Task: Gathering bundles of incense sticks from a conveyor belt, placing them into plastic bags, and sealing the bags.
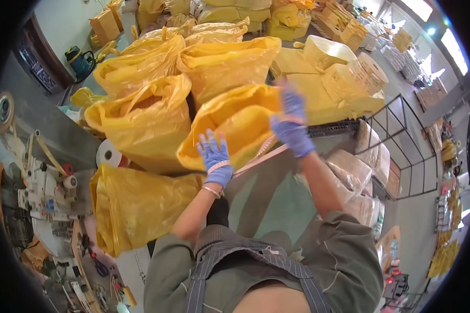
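Note:
An open yellow plastic bag stands in front of me, its mouth gaping upward. My left hand, in a blue glove, lies with fingers spread against the bag's near side. Around its palm runs a pale pink strip that stretches across to my right hand. My right hand, gloved the same way, is raised at the bag's right edge. Its fingers are smeared by motion, and a pinkish band crosses its palm. What lies deep inside the bag is hidden.
Several filled yellow bags crowd the left and far side. A folded yellow sheet lies near left, beside a white roll. Clear-wrapped packs and a black metal frame stand right. Scissors hang at lower left.

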`<state>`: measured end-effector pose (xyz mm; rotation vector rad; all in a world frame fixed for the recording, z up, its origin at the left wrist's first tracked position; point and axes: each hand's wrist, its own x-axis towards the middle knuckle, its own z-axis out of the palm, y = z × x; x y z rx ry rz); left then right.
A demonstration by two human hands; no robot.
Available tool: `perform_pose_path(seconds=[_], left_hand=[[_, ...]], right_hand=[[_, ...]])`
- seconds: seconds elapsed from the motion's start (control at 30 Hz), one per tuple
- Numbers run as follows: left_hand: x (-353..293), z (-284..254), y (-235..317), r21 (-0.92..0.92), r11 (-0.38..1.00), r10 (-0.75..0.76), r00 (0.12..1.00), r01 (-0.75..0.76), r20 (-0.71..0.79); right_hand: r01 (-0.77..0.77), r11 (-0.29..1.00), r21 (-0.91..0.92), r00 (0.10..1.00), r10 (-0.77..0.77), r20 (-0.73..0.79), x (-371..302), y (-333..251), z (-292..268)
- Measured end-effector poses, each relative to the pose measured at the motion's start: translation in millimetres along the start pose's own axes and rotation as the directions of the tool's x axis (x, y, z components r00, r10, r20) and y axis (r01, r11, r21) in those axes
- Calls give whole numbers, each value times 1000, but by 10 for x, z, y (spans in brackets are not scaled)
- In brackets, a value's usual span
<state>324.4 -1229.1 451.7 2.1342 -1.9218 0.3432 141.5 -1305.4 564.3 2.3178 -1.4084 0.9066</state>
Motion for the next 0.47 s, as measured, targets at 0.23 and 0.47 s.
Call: perform_pose_path(seconds=[0.23,0.47], left_hand=[[1294,609,-419,-576,733,681,383,-363,625],[2265,1628,-304,-455,823,532,-182,340,827]], right_hand=[[-3,900,435,458,-386,801,-613,1034,1937],[-891,432,-136,-261,-246,933,-31,1812,2354]])
